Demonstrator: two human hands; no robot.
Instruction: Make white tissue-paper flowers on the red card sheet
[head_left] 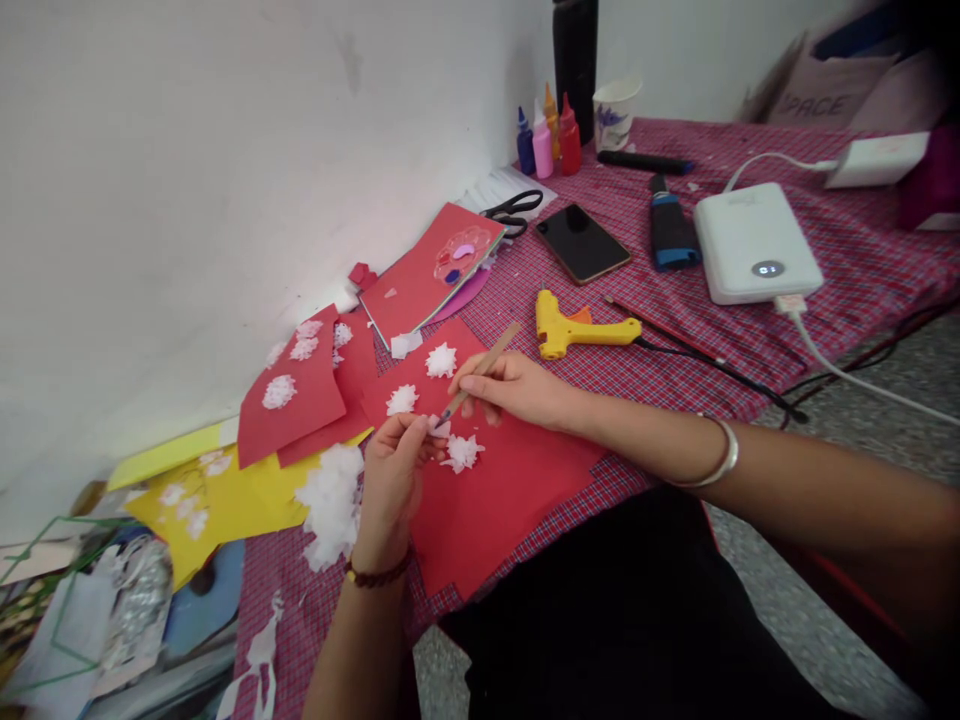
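My left hand (391, 470) pinches a small pale piece of paper (438, 428) above a red paper sheet (487, 520). In my right hand (517, 390) is a flat, light-brown wooden stick (495, 350), slanted down to the left. Its dark tip meets or nearly meets the pale piece; I cannot tell which. Three white ruffled tufts (463, 453) sit on the red sheet around my fingers. Left of my left hand lies a heap of white paper scraps or fluff (334, 505).
Beyond the sheet lie a yellow glue gun (585, 328), a phone (583, 243) and black-handled scissors (516, 208). A paint palette (463, 257) rests on a red-covered book. A white power bank (757, 243), paint bottles (541, 145) and a paper cup (616, 115) stand farther back.
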